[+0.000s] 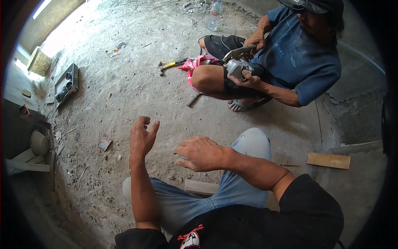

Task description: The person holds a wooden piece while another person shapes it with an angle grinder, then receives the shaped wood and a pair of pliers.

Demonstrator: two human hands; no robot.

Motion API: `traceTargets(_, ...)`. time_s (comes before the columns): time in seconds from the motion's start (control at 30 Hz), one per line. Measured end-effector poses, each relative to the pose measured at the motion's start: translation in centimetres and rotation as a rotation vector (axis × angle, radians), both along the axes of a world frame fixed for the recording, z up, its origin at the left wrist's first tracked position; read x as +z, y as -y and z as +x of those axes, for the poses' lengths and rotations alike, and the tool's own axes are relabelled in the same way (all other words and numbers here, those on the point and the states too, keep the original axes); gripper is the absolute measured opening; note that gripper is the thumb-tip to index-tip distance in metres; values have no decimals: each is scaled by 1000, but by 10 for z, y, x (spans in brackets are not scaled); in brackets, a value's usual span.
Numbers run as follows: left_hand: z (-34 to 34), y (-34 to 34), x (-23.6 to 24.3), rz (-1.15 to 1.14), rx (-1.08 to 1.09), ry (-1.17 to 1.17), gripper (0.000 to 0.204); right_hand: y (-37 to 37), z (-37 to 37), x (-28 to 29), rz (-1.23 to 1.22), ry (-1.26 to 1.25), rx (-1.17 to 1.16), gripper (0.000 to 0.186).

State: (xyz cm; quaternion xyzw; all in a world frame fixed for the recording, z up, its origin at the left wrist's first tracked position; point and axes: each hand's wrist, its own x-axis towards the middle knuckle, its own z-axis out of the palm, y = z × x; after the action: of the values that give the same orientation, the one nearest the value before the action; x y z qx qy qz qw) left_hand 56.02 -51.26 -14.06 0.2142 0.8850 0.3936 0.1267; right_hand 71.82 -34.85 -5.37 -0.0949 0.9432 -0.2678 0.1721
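Note:
My left hand [143,136] is raised over the dusty floor, thumb apart from the bent fingers, holding nothing. To its right, my right hand [200,153] hovers back up in front of my knees. Its fingers are loosely bent, with a gap to the thumb and nothing visible between them. Both hands are apart from each other and touch no object. Across from me a co-worker [302,58] squats with an angle grinder [240,68] in one hand. The other hand holds a long grey metal tool [240,52] against the grinder's head; its exact kind is unclear.
A hammer [172,64] lies beside a pink plastic bag [200,65]. Beyond stands a clear bottle [214,16]. At left are a dark tray [75,79] with black pipe fittings and a bucket [39,61]. Wooden pieces [328,160] lie right; a short block [201,186] sits between my legs.

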Motion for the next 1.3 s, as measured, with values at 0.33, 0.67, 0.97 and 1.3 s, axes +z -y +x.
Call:
traceTargets(0.33, 0, -7, -2, 6, 6, -8, 43, -6, 3, -3, -15, -33, -5, 39)
traceTargets(0.67, 0, -14, 2, 13, 23, -13, 43, -13, 4, -7, -34, -41, 8, 39)
traceTargets(0.97, -4, -18, -5, 63, 21, -36, 42, -14, 4, -8, -24, -38, -5, 39)
traceTargets(1.3, -5, -17, -1, 77, 33, -14, 43, -13, 3, -10, -66, -104, -32, 29)
